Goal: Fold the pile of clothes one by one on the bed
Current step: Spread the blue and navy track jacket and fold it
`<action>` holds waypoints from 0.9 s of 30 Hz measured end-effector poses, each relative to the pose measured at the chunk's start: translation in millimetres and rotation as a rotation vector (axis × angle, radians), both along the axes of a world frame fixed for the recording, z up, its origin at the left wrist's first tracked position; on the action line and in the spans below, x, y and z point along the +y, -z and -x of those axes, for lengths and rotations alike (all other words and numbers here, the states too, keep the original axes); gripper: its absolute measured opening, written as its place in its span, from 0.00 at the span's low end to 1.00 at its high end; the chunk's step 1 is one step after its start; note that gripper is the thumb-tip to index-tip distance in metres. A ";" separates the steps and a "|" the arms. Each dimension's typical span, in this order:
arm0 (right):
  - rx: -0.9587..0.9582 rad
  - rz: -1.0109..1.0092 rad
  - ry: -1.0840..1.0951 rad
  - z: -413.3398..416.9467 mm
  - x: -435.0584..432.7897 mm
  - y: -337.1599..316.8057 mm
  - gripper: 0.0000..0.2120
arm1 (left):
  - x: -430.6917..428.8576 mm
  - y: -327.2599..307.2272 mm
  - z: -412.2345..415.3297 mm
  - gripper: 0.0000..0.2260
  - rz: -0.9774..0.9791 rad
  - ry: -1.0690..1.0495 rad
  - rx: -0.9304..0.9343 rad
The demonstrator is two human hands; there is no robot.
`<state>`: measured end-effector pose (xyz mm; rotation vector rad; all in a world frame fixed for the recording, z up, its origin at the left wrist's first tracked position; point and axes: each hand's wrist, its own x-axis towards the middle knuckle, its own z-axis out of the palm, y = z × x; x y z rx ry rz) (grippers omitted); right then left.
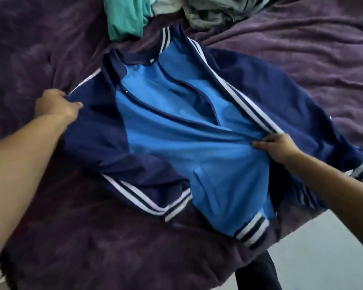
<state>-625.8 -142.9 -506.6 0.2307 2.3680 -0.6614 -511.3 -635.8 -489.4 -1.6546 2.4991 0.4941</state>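
**Purple plush blanket [302,49] under a two-tone blue zip jacket [176,143]**

Purple plush covers the whole bed, rumpled into soft ridges, and we have the jacket lying front-up across the middle of it. The jacket's chest is light blue and its sleeves are navy. White stripes run along the shoulders, collar, cuffs and hem. Its zip gapes partly open down the chest.

Our left hand [55,105] sits at the jacket's left shoulder edge, fingers curled tight round a bunch of navy sleeve fabric. Our right hand [277,149] is on the jacket's right side, just beside the striped shoulder seam. It pinches a fold of the light blue front, and creases fan out from the pinch.

Beyond the jacket's collar lie a crumpled teal garment [126,15] and a heap of pale grey-green clothes [218,11], both on the blanket. Below the jacket's hem the blanket ends. There we see pale floor [333,248] and a dark trouser leg [254,275].
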 end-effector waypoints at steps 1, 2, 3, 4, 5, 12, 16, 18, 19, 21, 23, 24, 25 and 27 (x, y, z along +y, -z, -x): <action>0.091 -0.116 -0.044 1.2 -2.5 0.9 0.11 | 3.1 -3.1 -0.1 0.28 0.044 0.071 -0.053; 0.164 -0.189 -0.065 -2.8 -6.0 -0.9 0.12 | 14.7 -7.0 -0.2 0.28 0.093 0.150 -0.057; 0.219 -0.210 -0.060 -11.5 -7.9 -3.2 0.14 | 32.5 -8.2 -1.5 0.25 0.138 0.229 -0.014; 0.277 -0.199 -0.041 -23.5 -10.5 -9.9 0.15 | 56.6 -10.8 -3.8 0.21 0.164 0.315 0.073; 0.329 -0.174 -0.013 -37.4 -8.5 -13.5 0.15 | 81.8 -11.3 -9.3 0.15 0.154 0.408 0.180; 0.055 -0.261 -0.009 -126.0 35.8 -13.9 0.18 | 298.7 6.7 -97.5 0.31 -0.445 1.209 -0.059; -0.059 -0.169 -0.136 -142.5 28.1 1.4 0.18 | 335.9 33.0 -125.2 0.17 -0.269 1.446 -0.312; -0.009 -0.064 -0.220 -139.7 29.1 0.2 0.24 | 336.6 36.6 -136.2 0.13 -0.222 1.495 -0.315; 0.039 0.020 -0.228 -135.5 30.6 -4.2 0.25 | 335.9 35.4 -142.8 0.14 -0.263 1.473 -0.296; 0.116 0.183 -0.171 -119.8 34.8 -15.0 0.23 | 336.6 29.3 -155.7 0.21 -0.374 1.368 -0.263; 0.138 0.313 -0.153 -102.1 39.5 -20.2 0.15 | 347.1 18.4 -159.8 0.37 -0.434 1.216 -0.254; 0.126 0.311 -0.221 -93.0 44.5 -18.4 0.10 | 356.5 13.9 -158.0 0.42 -0.433 1.135 -0.232; 0.096 0.266 -0.339 -85.7 52.2 -15.1 0.11 | 367.1 11.2 -154.9 0.43 -0.409 1.076 -0.208; -0.011 -0.020 -0.715 -84.0 68.7 -13.2 0.21 | 385.0 11.7 -147.3 0.31 -0.330 1.046 -0.163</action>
